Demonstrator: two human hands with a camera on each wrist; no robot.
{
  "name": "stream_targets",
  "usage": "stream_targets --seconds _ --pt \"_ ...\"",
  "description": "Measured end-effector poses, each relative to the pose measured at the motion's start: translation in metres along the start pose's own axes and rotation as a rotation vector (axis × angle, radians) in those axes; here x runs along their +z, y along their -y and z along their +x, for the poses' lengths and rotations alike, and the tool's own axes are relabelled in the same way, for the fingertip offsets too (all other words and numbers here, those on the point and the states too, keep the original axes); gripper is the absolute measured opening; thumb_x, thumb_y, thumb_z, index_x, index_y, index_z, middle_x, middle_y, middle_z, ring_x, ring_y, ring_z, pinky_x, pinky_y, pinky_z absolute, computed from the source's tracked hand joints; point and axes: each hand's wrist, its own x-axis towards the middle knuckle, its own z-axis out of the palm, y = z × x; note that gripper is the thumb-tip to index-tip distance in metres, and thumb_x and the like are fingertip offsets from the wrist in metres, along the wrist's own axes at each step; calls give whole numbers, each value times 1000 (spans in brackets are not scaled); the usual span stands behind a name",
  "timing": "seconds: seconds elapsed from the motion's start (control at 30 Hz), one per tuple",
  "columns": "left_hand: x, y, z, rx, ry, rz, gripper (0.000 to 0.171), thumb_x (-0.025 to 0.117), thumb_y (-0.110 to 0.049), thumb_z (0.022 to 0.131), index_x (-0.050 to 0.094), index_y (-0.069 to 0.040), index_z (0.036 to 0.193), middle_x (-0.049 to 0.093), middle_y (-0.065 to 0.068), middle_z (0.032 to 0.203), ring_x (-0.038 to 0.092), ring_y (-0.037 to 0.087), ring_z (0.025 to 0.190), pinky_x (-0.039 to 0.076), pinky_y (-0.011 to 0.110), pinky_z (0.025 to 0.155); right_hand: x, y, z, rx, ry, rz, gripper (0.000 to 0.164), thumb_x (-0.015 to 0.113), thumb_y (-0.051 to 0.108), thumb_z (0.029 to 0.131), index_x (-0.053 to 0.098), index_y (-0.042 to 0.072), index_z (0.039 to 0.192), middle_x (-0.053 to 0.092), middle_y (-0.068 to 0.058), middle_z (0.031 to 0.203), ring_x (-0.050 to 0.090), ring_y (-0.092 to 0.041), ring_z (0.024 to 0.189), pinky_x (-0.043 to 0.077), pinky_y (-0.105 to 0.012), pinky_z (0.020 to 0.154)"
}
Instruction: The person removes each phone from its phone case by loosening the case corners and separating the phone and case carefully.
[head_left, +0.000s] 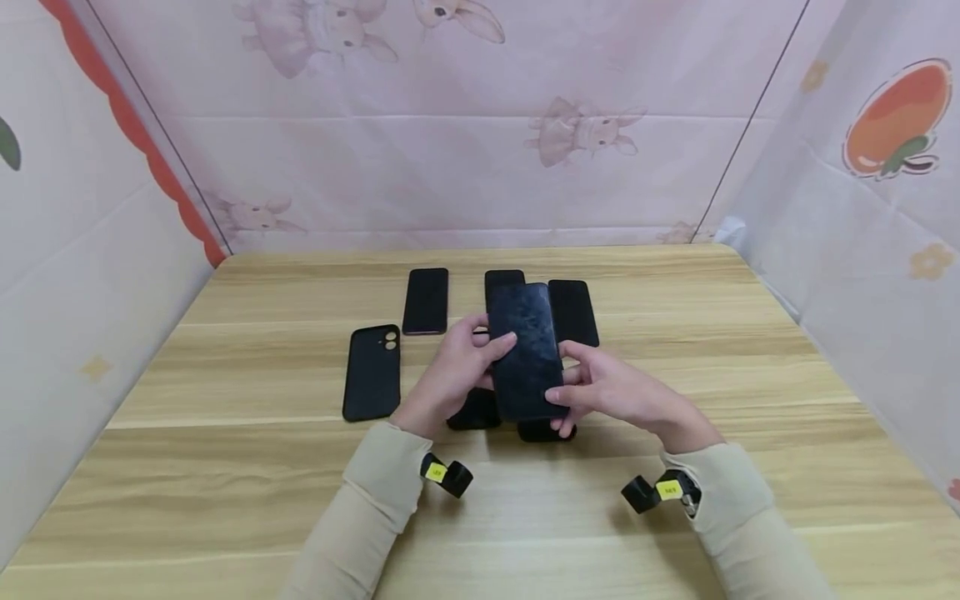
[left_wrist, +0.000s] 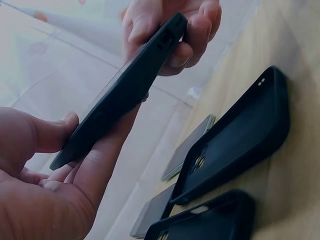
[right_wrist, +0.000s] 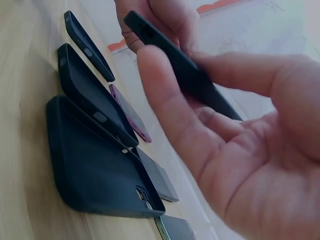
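Note:
Both hands hold a black phone [head_left: 528, 350] above the table, its smudged, shiny screen facing up. A dark case [left_wrist: 120, 95] with a port cutout at its end appears to be around it. The left hand [head_left: 461, 358] grips the left edge, thumb on the screen and fingers underneath. The right hand [head_left: 611, 383] pinches the lower right part, thumb on the front. In the right wrist view, one right-hand finger [right_wrist: 160, 75] extends beside the case's end. Beneath the phone, two black cases [head_left: 476, 411] [head_left: 543, 431] lie partly hidden.
An open black case [head_left: 372, 375] with camera holes lies left of the hands. Farther back are three dark phones: one at left [head_left: 426, 300], one partly covered in the middle [head_left: 504, 278], and one at right [head_left: 575, 312]. Fabric walls border the wooden table [head_left: 225, 350].

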Motion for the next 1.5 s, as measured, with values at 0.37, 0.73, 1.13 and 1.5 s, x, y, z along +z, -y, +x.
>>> stream_targets --seconds 0.37,0.73,1.13,1.5 --pt "-8 -3 1 8 37 -67 35 59 -17 100 51 -4 132 71 20 108 74 21 76 62 41 67 6 -6 5 -221 141 27 62 55 0 98 16 3 147 55 -35 97 65 -24 67 59 -42 60" --pt "-9 -7 -3 2 76 25 34 57 -19 102 50 -6 132 70 19 106 72 21 77 62 42 70 6 2 5 -168 -39 -47 32 55 12 101 36 0 123 63 -21 91 64 -28 64 58 -44 61" --pt "2 -2 -8 -11 264 278 55 60 -20 100 36 -7 148 67 17 123 70 22 94 61 39 67 -5 -1 7 -156 -490 81 42 43 40 106 56 1 98 64 -2 68 58 -17 53 53 -30 49" --pt "7 -3 -9 -1 242 253 57 59 -19 100 35 -11 151 55 21 140 64 27 107 57 35 65 0 -1 11 -236 -516 398 40 39 33 108 58 9 82 55 3 68 46 -11 49 35 -19 43"
